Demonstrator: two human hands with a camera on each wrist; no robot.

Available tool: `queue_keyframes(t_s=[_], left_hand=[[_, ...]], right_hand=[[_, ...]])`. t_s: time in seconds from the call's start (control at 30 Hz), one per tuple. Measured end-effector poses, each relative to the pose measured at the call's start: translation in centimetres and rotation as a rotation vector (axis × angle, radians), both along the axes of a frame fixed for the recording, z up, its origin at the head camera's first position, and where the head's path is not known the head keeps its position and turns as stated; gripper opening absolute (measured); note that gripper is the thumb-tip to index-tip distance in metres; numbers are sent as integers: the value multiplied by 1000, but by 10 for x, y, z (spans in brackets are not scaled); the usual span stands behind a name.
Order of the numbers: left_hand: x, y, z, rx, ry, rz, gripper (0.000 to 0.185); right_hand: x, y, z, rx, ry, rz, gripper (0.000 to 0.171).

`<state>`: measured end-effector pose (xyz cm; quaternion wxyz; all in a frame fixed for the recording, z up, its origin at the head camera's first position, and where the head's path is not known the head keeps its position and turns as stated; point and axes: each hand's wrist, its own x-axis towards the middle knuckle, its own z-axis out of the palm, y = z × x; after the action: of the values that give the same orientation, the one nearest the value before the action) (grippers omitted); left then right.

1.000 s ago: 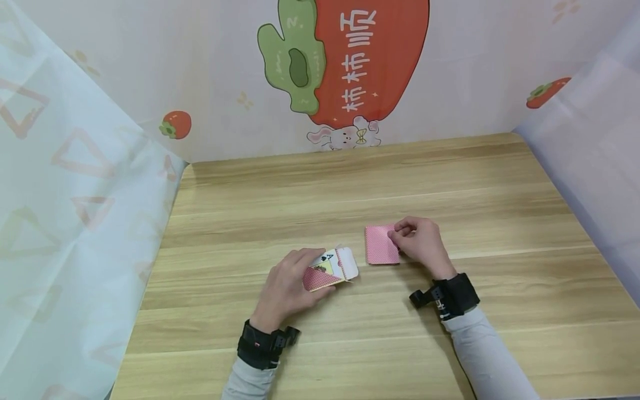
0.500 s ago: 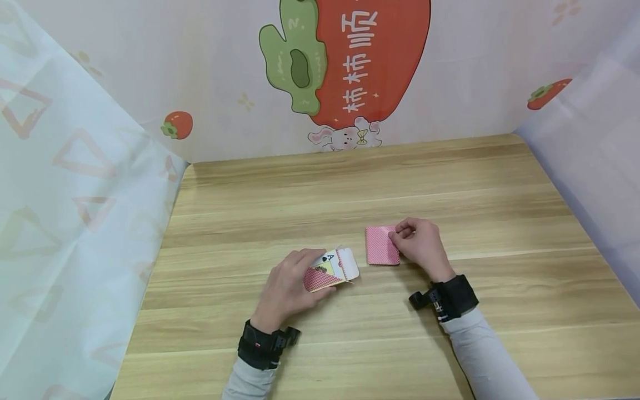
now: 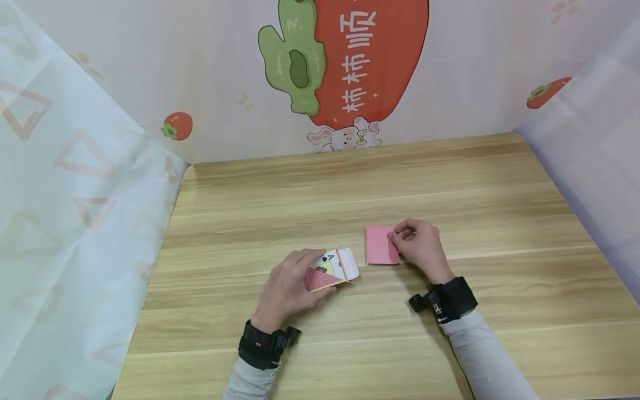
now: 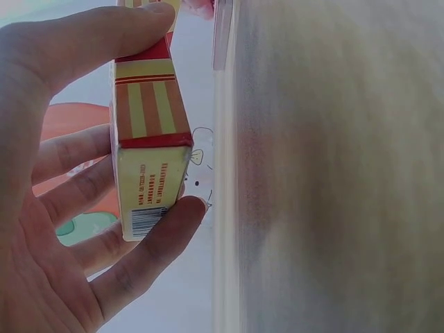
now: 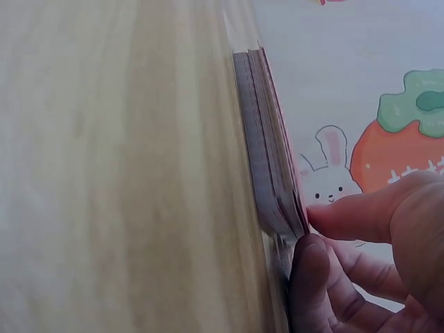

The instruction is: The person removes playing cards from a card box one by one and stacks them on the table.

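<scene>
My left hand (image 3: 285, 286) grips a playing card box (image 3: 327, 273) between thumb and fingers, left of the middle of the table. An ace of spades design shows on the box, and its white end flap stands out to the right. The left wrist view shows the box's (image 4: 151, 111) striped narrow side and a barcode on its bottom end. To the right of it lies a face-down deck of playing cards (image 3: 378, 244) with pink backs. My right hand (image 3: 422, 247) pinches the deck's right edge; in the right wrist view, thumb and finger meet at the corner of the stack (image 5: 263, 146).
A wood-grain table (image 3: 250, 205) bears the box and the deck. Behind it hangs a white printed cloth (image 3: 220, 72) with a large red fruit and a rabbit. More cloth borders the left and right sides. Each wrist wears a black strapped camera.
</scene>
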<state>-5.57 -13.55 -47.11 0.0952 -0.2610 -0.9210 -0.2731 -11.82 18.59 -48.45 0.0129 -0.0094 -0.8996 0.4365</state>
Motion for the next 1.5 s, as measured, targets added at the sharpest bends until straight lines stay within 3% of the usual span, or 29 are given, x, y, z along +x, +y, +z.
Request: queue_keyframes(t_s=[0.17, 0.3, 0.43, 0.6, 0.7, 0.83, 1.27, 1.5], left_hand=[[1, -1, -2, 21, 6, -8, 74], [1, -1, -2, 27, 15, -15, 74], [0, -1, -1, 21, 19, -24, 74], [1, 0, -1, 25, 26, -44, 76], [1, 1, -1, 35, 29, -63, 77], [1, 3, -1, 42, 17, -84, 78], [4, 6, 2, 47, -10, -102, 78], [5, 7, 2, 33, 18, -97, 78]], right_hand=[[3, 0, 0, -49, 79, -3, 10], [9, -4, 6, -158, 137, 33, 9], [19, -13, 13, -337, 78, 138, 9], [32, -29, 14, -504, -41, 336, 14], [37, -36, 11, -514, -67, 452, 15], [40, -43, 8, -495, -74, 529, 18], [48, -53, 4, -500, -85, 563, 20], [48, -54, 4, -493, -95, 577, 23]])
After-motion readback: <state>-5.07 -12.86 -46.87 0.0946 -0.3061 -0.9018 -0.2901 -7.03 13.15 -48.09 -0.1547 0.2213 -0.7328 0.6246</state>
